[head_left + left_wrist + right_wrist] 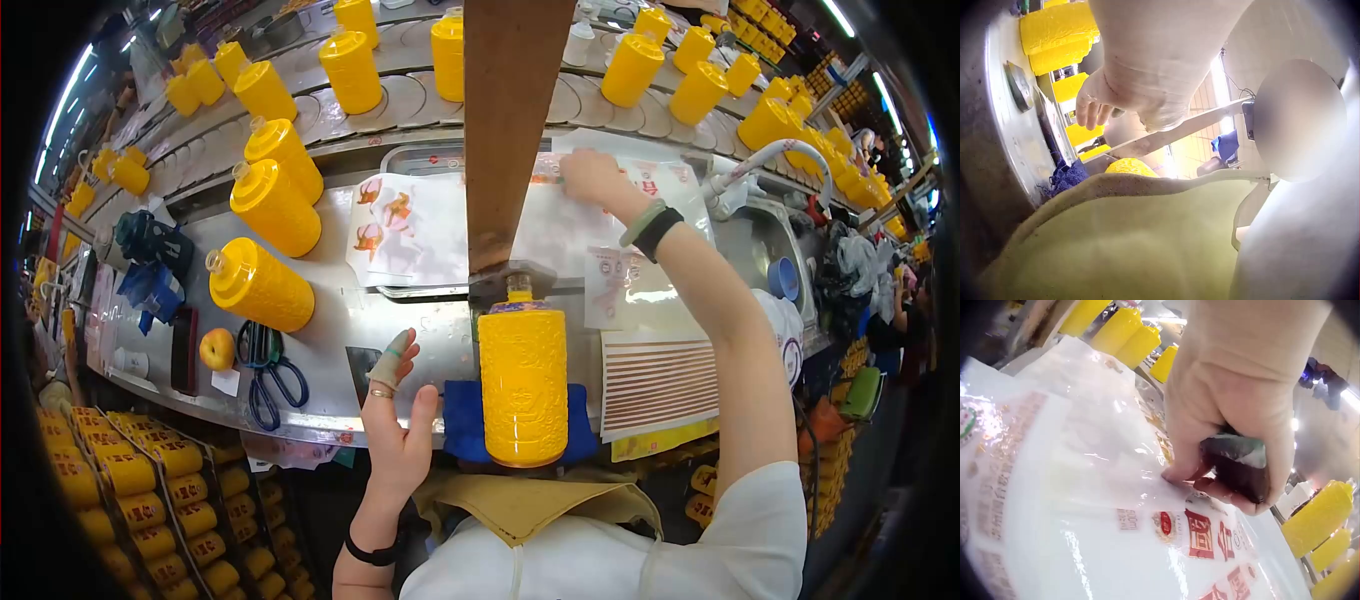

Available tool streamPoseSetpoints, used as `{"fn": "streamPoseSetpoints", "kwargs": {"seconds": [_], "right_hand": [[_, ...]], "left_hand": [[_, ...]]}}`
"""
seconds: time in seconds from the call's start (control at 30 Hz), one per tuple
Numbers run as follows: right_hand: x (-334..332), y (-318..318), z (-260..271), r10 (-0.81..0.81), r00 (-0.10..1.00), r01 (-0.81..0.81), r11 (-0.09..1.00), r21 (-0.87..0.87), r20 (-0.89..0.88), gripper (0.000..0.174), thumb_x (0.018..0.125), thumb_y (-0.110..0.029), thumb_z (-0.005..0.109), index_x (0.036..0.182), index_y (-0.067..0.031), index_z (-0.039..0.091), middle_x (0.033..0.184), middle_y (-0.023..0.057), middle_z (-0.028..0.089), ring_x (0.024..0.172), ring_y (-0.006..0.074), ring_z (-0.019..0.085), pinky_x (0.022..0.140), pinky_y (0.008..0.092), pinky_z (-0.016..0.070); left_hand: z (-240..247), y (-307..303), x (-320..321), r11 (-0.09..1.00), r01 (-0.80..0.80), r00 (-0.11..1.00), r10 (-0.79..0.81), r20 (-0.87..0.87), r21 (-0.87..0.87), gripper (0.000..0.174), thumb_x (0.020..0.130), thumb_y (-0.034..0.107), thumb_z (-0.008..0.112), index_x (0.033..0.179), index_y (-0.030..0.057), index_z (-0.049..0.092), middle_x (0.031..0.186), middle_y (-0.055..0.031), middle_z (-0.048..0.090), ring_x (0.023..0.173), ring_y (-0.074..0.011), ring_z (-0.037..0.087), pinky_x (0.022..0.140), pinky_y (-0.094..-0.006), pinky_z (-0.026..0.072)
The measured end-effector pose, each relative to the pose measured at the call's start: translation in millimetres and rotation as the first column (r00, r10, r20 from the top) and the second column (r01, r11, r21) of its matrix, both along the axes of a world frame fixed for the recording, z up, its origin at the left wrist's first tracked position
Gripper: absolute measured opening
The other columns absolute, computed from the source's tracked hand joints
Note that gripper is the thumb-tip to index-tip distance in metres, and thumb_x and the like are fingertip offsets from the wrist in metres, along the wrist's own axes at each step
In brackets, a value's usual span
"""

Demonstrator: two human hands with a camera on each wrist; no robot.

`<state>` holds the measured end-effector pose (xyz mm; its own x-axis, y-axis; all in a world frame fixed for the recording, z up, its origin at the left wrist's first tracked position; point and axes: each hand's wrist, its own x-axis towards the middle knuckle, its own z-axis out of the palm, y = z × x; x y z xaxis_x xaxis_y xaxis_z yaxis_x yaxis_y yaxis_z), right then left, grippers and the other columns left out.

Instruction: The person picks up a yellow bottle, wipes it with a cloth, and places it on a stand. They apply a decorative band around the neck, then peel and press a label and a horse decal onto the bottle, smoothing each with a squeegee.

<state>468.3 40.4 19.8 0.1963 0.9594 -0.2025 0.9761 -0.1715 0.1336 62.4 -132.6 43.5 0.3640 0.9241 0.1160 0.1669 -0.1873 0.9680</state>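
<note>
A yellow embossed bottle (523, 390) with a clear glass neck is before my torso, over a blue cloth (462, 425). To its left, my left hand (397, 430) is held apart from it, fingers extended; one finger wears a cover with a green band. My right hand (597, 182) reaches over printed decal sheets (655, 185) at the far side of the bench. In the right wrist view, its fingers curl round a dark block (1238, 465) with a greenish edge. Its thumb and fingertips meet at the border of a translucent decal sheet (1122, 456).
A brown upright board (510, 120) crosses the head view. Several yellow bottles (262, 285) stand left; others line the conveyor (410, 100). Scissors (268, 375), an apple (217, 349) and a phone (184, 350) lie left. A striped sheet (660, 382) and a sink (765, 245) are right.
</note>
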Motion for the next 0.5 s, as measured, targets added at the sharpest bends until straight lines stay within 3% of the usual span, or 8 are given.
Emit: {"fn": "streamPoseSetpoints", "kwargs": {"seconds": [0.07,0.17,0.23,0.3,0.37,0.4,0.43,0.5], "right_hand": [[-3.8,-3.9,8.3,0.049,0.997,-0.049,0.999,-0.007,0.053,0.028,0.088,-0.022,0.07,0.107,-0.0026,0.071,0.111,0.0199,0.071,0.107,0.0364,0.068,0.088,0.0489,0.0556],[-20.2,-21.1,52.9,0.103,0.992,-0.101,0.995,0.022,-0.079,0.025,0.088,-0.02,0.067,0.104,-0.0008,0.071,0.105,0.0207,0.071,0.101,0.0363,0.069,0.084,0.0471,0.0555],[-25.8,-31.1,70.7,0.131,0.919,-0.094,0.989,0.118,-0.372,0.025,0.088,-0.019,0.064,0.104,-0.0005,0.07,0.099,0.0206,0.071,0.095,0.0354,0.069,0.08,0.0452,0.0549],[-30.5,-36.7,71.3,0.104,0.909,-0.054,0.99,0.132,-0.404,0.025,0.087,-0.018,0.063,0.103,-0.0008,0.071,0.096,0.0194,0.072,0.09,0.0339,0.07,0.08,0.0434,0.0546],[-31.0,-40.3,78.3,0.197,0.906,-0.171,0.98,0.102,-0.376,0.025,0.088,-0.021,0.065,0.102,-0.0033,0.075,0.096,0.0186,0.074,0.089,0.033,0.07,0.079,0.0422,0.055],[-42.0,-51.1,102.5,0.207,0.876,-0.109,0.964,0.241,-0.435,0.025,0.087,-0.023,0.066,0.101,-0.0048,0.076,0.094,0.0172,0.074,0.087,0.0323,0.071,0.079,0.0406,0.0551],[-43.5,-54.8,112.2,0.208,0.876,-0.108,0.964,0.243,-0.435,0.025,0.087,-0.023,0.066,0.101,-0.0048,0.076,0.094,0.0172,0.074,0.087,0.0323,0.071,0.079,0.0406,0.0551],[-43.7,-57.8,127.1,0.33,0.823,-0.109,0.891,0.441,-0.463,0.025,0.087,-0.024,0.067,0.1,-0.003,0.074,0.089,0.0152,0.073,0.082,0.0276,0.07,0.078,0.038,0.055]], "left_hand": [[1.2,0.1,-1.2,1.0,-0.001,1.0,0.001,0.002,0.001,0.052,0.104,0.017,0.053,0.152,-0.0001,0.042,0.152,-0.0181,0.05,0.137,-0.0301,0.052,0.116,-0.043,0.0376],[2.4,0.1,-0.6,1.0,0.003,1.0,-0.003,0.01,0.003,0.052,0.104,0.017,0.053,0.152,0.0001,0.043,0.152,-0.018,0.05,0.137,-0.0302,0.052,0.116,-0.0431,0.0375],[3.3,-0.8,1.5,1.0,0.007,1.0,-0.007,0.016,0.006,0.052,0.104,0.017,0.053,0.152,0.0002,0.043,0.152,-0.018,0.051,0.137,-0.0302,0.052,0.116,-0.0431,0.0375],[4.8,-3.0,4.1,1.0,0.017,1.0,-0.017,0.024,0.021,0.051,0.104,0.017,0.052,0.151,0.0002,0.043,0.151,-0.018,0.051,0.137,-0.0302,0.052,0.116,-0.043,0.0379],[8.9,-6.9,6.5,0.999,0.032,0.999,-0.033,0.023,0.039,0.051,0.104,0.017,0.052,0.151,0.0001,0.043,0.151,-0.0181,0.051,0.136,-0.0301,0.052,0.116,-0.0429,0.0381],[10.3,-9.4,6.9,0.998,0.037,0.999,-0.038,0.023,0.049,0.051,0.104,0.017,0.052,0.151,0.0,0.043,0.151,-0.0181,0.052,0.136,-0.03,0.053,0.116,-0.0427,0.0384],[11.1,-11.1,6.6,0.998,0.037,0.999,-0.038,0.022,0.05,0.051,0.104,0.017,0.052,0.151,0.0,0.043,0.151,-0.0181,0.052,0.136,-0.03,0.053,0.116,-0.0427,0.0384],[12.8,-15.5,5.3,0.997,0.031,0.999,-0.032,0.015,0.066,0.051,0.104,0.018,0.051,0.151,0.0001,0.044,0.151,-0.0181,0.051,0.136,-0.0298,0.053,0.115,-0.0427,0.0389]]}}
